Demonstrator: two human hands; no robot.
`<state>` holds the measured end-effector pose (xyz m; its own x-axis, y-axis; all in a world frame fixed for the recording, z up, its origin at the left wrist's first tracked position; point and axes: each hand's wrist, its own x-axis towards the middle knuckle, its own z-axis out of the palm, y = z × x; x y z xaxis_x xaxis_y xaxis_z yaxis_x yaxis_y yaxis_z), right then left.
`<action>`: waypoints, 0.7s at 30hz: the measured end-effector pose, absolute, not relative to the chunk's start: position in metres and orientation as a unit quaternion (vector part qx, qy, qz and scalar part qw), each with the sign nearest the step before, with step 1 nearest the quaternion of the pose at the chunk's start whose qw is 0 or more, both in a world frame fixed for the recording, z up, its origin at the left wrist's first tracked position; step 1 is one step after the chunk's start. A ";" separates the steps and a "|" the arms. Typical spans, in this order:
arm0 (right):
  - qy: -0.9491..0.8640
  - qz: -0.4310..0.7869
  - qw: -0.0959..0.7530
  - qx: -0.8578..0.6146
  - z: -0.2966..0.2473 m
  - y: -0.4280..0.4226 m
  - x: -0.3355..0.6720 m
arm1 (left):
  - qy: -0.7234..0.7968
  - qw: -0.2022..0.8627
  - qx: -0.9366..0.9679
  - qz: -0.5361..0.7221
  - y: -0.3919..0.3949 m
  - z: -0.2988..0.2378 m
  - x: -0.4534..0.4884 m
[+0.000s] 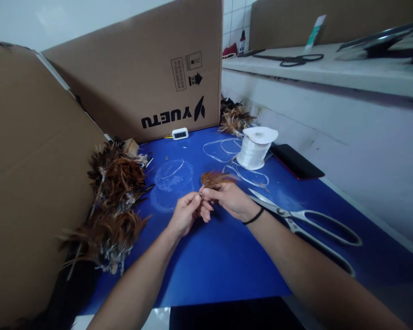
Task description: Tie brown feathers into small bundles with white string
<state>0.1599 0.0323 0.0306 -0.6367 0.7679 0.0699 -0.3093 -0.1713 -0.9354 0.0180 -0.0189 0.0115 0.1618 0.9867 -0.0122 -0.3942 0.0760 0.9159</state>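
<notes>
A small bunch of brown feathers (215,178) is held over the blue tabletop, its tips pointing up and to the right. My right hand (229,197), with a black band at the wrist, pinches the bunch near its base. Close against it, my left hand (187,213) has thumb and finger pressed together at the stem end of the same feathers. A white spool of ribbon (256,149) stands beyond my hands, with loose loops of ribbon (223,149) around it. Large scissors (289,214) lie partly open beside my right forearm.
Piles of brown feather bunches (117,183) lie along the left, by a cardboard box (134,78). A small white digital device (180,134) sits before the box. At right are a dark phone (296,160) and a shelf (347,68) bearing black scissors (301,59).
</notes>
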 end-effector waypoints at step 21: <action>-0.433 0.796 0.369 -0.207 0.026 0.027 0.152 | 0.376 0.564 0.439 0.590 -0.015 0.001 0.019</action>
